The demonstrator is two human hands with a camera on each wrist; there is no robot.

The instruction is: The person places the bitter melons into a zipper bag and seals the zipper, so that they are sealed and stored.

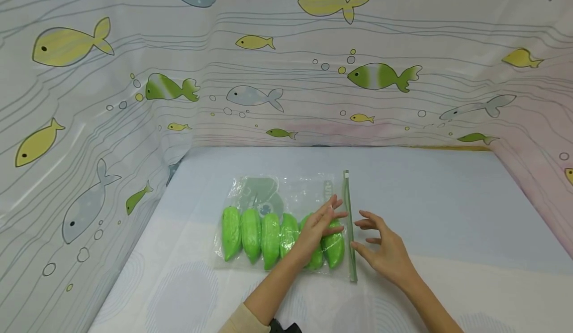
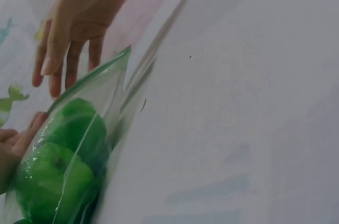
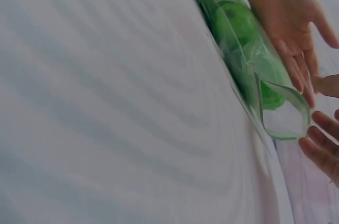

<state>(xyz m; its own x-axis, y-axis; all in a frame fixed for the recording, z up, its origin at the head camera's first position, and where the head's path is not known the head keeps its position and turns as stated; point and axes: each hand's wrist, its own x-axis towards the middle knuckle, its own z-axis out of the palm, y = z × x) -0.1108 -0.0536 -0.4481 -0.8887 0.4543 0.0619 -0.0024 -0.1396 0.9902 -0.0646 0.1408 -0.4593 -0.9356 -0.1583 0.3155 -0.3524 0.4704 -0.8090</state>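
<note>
A clear zip bag [image 1: 304, 188] with a green zip edge [image 1: 350, 223] lies flat, the zip side to the right. Inside it, several long green ridged fruits or vegetables [image 1: 251, 234] sit in a row. My left hand [image 1: 315, 231] is over the right end of the bag, its fingers extended towards the zip edge. Just right of that edge is my right hand [image 1: 387, 251], fingers loosely bent and nothing gripped. In the right wrist view, the bag's mouth [image 3: 288, 113] gapes beside the fingertips. Whether the right fingers touch it, I cannot tell.
The bag rests on a pale table cover [image 1: 447, 213] with faint circle patterns. Fish-printed curtains [image 1: 277, 64] stand at the back and on both sides. A small black object [image 1: 285, 327] shows beside the left sleeve [image 1: 245, 320].
</note>
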